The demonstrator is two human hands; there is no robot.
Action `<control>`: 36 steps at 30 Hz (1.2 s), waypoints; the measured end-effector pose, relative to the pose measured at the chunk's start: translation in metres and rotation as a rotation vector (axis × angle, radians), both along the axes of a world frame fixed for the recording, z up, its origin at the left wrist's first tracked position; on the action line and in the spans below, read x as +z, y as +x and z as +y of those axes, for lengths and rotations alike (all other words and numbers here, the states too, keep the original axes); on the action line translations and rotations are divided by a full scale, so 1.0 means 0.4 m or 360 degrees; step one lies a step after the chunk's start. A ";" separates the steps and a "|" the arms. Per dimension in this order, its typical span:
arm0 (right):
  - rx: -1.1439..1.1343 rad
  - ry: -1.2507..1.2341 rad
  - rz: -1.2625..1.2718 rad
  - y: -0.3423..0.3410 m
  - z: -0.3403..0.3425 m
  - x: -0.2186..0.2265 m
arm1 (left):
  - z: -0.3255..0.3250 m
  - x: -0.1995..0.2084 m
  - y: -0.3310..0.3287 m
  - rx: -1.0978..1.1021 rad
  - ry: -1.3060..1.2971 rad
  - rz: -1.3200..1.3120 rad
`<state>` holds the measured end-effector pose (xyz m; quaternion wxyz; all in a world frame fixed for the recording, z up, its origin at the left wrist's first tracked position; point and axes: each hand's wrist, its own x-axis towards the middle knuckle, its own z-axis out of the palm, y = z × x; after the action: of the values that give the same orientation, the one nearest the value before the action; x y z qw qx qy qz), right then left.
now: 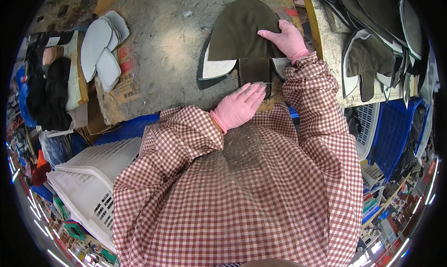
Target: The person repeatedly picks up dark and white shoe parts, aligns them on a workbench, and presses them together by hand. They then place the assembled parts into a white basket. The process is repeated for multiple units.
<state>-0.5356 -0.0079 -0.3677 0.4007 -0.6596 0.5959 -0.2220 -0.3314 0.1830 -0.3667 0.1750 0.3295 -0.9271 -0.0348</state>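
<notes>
Dark fabric piece (pixel 244 31): lies spread on worktable (pixel 163 57), seemingly steadied by right hand (pixel 288 39), thumb splayed at edge, cannot tell if pinching, and left hand (pixel 239 107), flattened over tab (pixel 253 71), grasping nothing visible.

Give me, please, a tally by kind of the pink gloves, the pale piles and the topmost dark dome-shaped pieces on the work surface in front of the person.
Pink gloves: 2, one on the left hand, one on the right hand
Pale pile: 1
Topmost dark dome-shaped piece: 1
Total: 4
</notes>
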 end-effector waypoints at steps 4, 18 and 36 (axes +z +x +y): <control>-0.0042 -0.0299 0.0653 0.011 0.027 0.056 | 0.001 0.001 -0.003 0.0021 -0.0048 -0.0029; -0.0041 -0.0071 0.0247 -0.005 0.016 0.076 | -0.025 0.018 -0.008 -0.0040 0.0154 0.0037; -0.0016 -0.0884 0.0613 0.089 0.120 0.036 | -0.120 0.097 0.064 0.0564 0.0198 -0.0025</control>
<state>-0.4999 0.0402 -0.3531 0.0846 -0.7705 0.5806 -0.2492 -0.3056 0.1351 -0.3278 0.1504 0.4980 -0.8521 -0.0581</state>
